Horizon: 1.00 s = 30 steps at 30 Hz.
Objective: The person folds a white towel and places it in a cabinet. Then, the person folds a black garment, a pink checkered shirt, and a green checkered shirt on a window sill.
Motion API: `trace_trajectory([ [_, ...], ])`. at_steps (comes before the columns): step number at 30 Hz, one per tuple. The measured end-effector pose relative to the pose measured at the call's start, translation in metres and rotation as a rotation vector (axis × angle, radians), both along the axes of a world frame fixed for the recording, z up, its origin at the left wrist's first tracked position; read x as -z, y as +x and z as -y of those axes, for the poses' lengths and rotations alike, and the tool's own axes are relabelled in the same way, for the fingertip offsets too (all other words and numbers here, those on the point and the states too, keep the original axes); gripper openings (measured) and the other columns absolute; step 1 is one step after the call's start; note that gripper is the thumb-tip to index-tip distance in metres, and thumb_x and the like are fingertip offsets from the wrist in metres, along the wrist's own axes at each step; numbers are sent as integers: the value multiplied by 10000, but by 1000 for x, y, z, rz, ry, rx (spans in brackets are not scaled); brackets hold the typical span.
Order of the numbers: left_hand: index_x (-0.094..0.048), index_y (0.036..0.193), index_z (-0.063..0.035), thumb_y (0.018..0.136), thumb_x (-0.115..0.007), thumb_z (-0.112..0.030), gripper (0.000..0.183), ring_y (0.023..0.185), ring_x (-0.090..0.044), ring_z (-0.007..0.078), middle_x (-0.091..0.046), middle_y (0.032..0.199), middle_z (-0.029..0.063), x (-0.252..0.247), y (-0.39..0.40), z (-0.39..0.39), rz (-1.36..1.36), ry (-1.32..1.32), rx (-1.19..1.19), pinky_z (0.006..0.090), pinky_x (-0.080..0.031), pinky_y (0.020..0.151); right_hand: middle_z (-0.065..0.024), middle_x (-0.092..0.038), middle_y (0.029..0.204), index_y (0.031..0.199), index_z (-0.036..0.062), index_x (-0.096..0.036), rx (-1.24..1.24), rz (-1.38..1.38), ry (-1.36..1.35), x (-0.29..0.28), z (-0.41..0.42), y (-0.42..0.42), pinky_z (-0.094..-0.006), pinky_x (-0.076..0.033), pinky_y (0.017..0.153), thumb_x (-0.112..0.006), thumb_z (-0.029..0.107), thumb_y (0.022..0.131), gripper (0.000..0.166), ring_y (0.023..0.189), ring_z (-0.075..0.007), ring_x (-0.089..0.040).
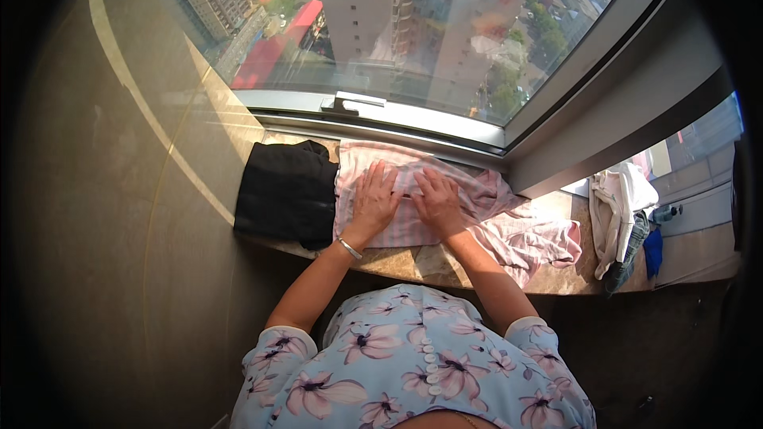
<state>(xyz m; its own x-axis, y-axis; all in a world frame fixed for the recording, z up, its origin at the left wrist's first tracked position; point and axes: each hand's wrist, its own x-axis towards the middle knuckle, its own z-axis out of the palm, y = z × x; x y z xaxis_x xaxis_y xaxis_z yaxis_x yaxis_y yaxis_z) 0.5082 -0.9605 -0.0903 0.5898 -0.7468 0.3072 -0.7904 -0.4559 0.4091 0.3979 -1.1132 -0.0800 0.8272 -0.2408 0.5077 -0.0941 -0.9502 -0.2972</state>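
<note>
A pink-and-white striped garment (411,223) lies spread on a stone windowsill (381,260). Its left part is flat, while the right end spreads in loose wrinkles and what look like sleeves. My left hand (377,195) rests palm down on the cloth, fingers pointing towards the window. Beside it, my right hand (440,195) also presses flat on the stripes, fingers slightly apart. Neither hand grips anything. A folded black garment (286,193) sits directly to the left, touching the striped cloth's edge.
A closed window with a metal frame (429,122) and handle (357,102) borders the sill behind. To the right lies a pile of pale clothes (617,208), with dark checked cloth (632,250), blue cloth (654,253) and a bottle (666,213). A tiled wall (119,190) stands left.
</note>
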Motion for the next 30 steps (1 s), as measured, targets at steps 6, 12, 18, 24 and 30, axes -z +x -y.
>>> trace_trajectory([
  [6, -452, 1446, -127, 942, -532, -507, 637, 1451, -242, 345, -288, 1560, 197, 18, 16, -16, 132, 158, -83, 533, -124, 1166, -164, -449, 1466, 1352, 101, -535, 361, -196, -146, 33, 38, -53, -466, -307, 1086, -649, 343, 791, 621, 1376, -343, -401],
  [12, -419, 1472, -151, 859, -577, -638, 799, 1465, -219, 341, -263, 1576, 201, 14, 26, -18, 93, 241, -73, 534, -114, 1175, -153, -406, 1503, 1403, 45, -450, 411, -230, -91, 38, 76, -75, -477, -329, 1072, -650, 296, 713, 761, 1425, -354, -335],
  [18, -377, 1497, -126, 873, -576, -616, 817, 1484, -172, 359, -215, 1591, 218, 5, 7, -13, 27, 231, -42, 575, -82, 1174, -232, -367, 1510, 1442, 58, -422, 257, -276, -89, 13, 64, -81, -528, -241, 1107, -668, 391, 799, 764, 1437, -377, -302],
  [24, -374, 1518, -157, 905, -555, -589, 771, 1498, -151, 373, -201, 1607, 210, 24, -46, 12, 22, 226, -2, 598, -88, 1167, -223, -379, 1514, 1431, 101, -478, 7, -280, -51, 23, 1, -62, -528, -219, 1097, -649, 472, 859, 703, 1434, -376, -306],
  [30, -406, 1503, -174, 888, -562, -607, 768, 1486, -198, 359, -251, 1599, 182, 27, -38, -1, 79, 201, -36, 598, -101, 1170, -194, -389, 1524, 1408, 95, -515, 132, -266, 31, 21, 32, -97, -516, -197, 1139, -601, 533, 871, 698, 1431, -355, -321],
])
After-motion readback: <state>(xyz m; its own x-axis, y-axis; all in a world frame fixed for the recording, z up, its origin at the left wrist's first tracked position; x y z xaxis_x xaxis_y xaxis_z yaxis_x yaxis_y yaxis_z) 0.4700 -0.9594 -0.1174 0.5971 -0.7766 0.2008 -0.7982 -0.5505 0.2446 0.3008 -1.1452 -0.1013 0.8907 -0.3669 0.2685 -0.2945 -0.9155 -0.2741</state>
